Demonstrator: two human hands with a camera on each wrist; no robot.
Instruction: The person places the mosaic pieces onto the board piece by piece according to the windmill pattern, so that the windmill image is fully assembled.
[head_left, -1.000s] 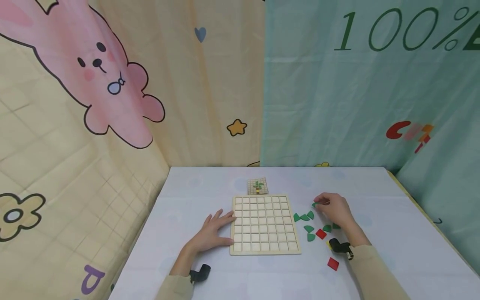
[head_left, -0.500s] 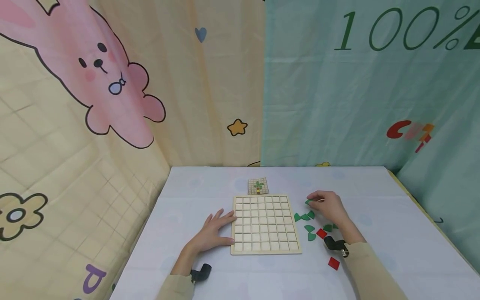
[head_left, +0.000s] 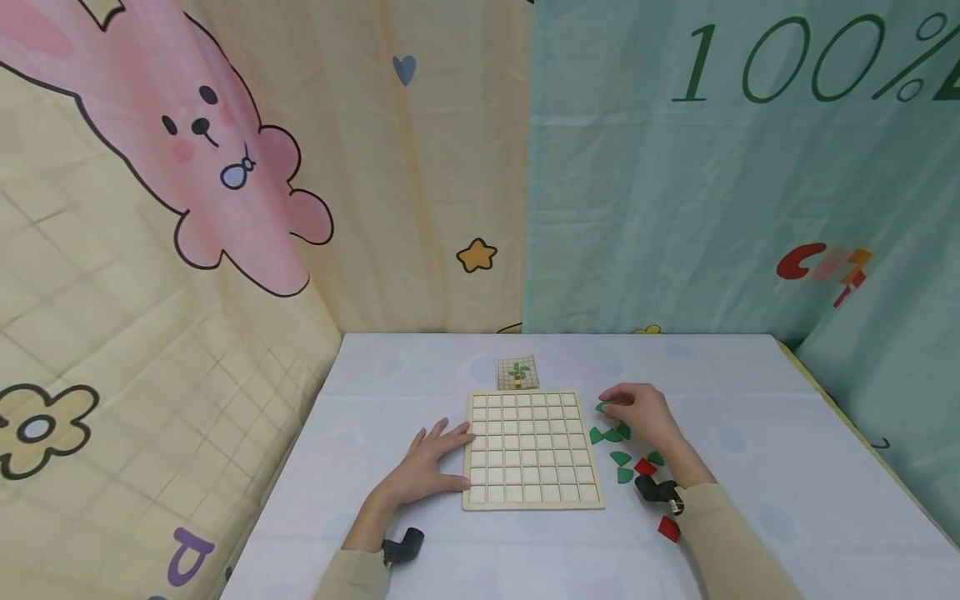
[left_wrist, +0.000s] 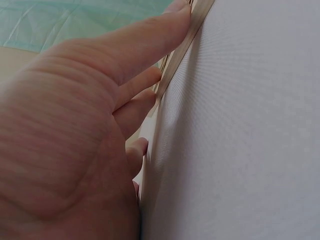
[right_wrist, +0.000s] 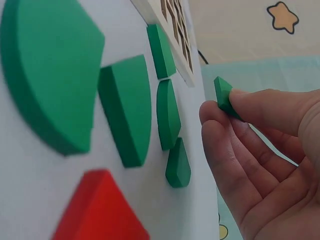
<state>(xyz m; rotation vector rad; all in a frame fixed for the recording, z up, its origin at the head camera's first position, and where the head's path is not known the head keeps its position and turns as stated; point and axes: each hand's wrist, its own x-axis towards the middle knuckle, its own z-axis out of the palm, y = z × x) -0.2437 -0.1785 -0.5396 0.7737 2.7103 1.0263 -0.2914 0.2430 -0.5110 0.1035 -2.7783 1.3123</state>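
A square wooden grid board (head_left: 534,451) lies on the table, its cells bare. My left hand (head_left: 424,467) rests at its left edge with fingers spread; in the left wrist view the thumb (left_wrist: 150,42) touches the board's side (left_wrist: 182,50). Just right of the board's upper right corner, my right hand (head_left: 637,410) pinches a green quarter-round tile (right_wrist: 225,95) between thumb and fingers, raised over the table. Below that hand lie several more green tiles (head_left: 620,458) and two red square tiles (head_left: 669,528).
A small pattern card (head_left: 517,372) with a green and yellow figure on a grid lies behind the board. Patterned curtains (head_left: 435,167) hang behind the white table (head_left: 405,367). A black camera (head_left: 658,489) on the right wrist overlaps the tile area.
My right hand has moved left toward the board, carrying the green tile. The yellow tile seen earlier is now hidden behind the right wrist. My left hand stays at the board's edge.
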